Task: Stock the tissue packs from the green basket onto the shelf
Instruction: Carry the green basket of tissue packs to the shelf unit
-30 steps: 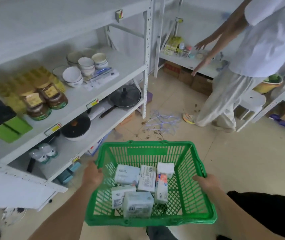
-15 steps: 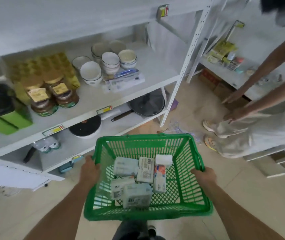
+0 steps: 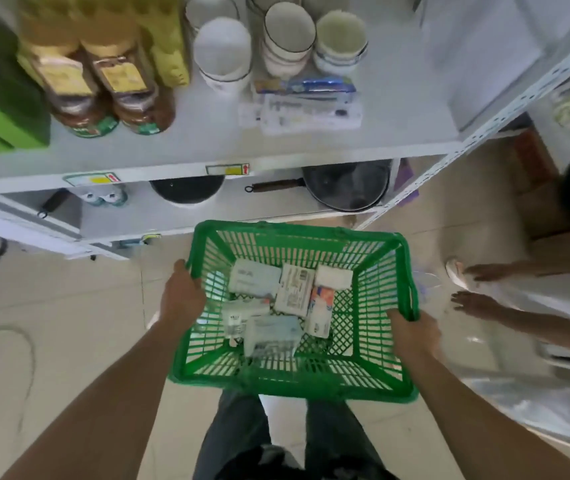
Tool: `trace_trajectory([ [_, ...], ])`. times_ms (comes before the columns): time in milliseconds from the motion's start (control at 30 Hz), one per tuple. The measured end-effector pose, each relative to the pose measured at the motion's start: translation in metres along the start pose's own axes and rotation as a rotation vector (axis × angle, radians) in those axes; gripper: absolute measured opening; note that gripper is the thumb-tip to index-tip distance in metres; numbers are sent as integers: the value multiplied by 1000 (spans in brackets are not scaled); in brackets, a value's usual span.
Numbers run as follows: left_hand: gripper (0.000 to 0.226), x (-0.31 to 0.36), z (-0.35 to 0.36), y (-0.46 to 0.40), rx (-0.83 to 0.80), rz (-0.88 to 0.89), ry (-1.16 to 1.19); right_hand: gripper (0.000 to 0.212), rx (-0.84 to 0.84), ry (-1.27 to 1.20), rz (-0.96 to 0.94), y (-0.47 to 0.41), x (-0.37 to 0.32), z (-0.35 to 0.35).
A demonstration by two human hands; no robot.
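Green basket (image 3: 297, 382) held level before the shelf (image 3: 276, 157), left hand (image 3: 181, 296) and right hand (image 3: 411, 332) curled over opposite rims. Tissue packs (image 3: 276, 306) loose inside, perhaps six; blurred. Risk: tilting, spilling packs; crowding bowls (image 3: 223, 57).

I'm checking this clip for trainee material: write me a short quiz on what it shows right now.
1. True or false: both hands grip the green plastic mesh basket.
2. The white-handled... which item lies on the lower shelf under the right price tag? A) black frying pan B) kettle C) broom
3. Fill in: the tissue packs lie ____ the basket.

Key:
1. True: the left hand and the right hand each hold a side rim.
2. A, the black frying pan.
3. inside.
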State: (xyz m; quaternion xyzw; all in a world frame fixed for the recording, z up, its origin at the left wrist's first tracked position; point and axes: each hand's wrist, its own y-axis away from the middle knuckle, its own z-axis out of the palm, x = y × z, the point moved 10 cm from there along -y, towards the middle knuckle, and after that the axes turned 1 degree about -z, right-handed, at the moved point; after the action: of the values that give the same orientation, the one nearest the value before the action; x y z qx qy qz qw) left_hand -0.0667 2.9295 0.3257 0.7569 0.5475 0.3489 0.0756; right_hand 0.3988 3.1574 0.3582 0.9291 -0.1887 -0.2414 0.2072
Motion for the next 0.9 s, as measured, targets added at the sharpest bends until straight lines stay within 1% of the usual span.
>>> trace_trajectory([
  [133, 33, -14, 40, -12, 15, -69, 25, 33, -44, 56, -60, -62, -18, 27],
  [233, 35, -28, 72, -32, 38, -109, 53, 32, -75, 80, -100, -106, -24, 61],
  [300, 35, -39, 95, -49, 55, -126, 68, 25, -94, 88, -120, -136, -23, 89],
  [367, 37, -49, 121, -70, 55, -127, 81, 20, -89, 77, -112, -167, -15, 118],
  [600, 36, -107, 218, -146, 42, -155, 109, 36, -57, 21, -47, -242, 39, 234],
  [667, 39, -126, 242, -167, 66, -171, 112, 42, -33, 16, -38, -259, 52, 265],
  [700, 41, -134, 254, -177, 75, -176, 107, 41, -31, 22, -36, -268, 58, 280],
  [800, 38, -155, 288, -201, 70, -173, 100, 29, -69, 35, -33, -297, 73, 323],
  [900, 33, -176, 317, -220, 69, -173, 110, 33, -85, 46, -41, -318, 82, 356],
])
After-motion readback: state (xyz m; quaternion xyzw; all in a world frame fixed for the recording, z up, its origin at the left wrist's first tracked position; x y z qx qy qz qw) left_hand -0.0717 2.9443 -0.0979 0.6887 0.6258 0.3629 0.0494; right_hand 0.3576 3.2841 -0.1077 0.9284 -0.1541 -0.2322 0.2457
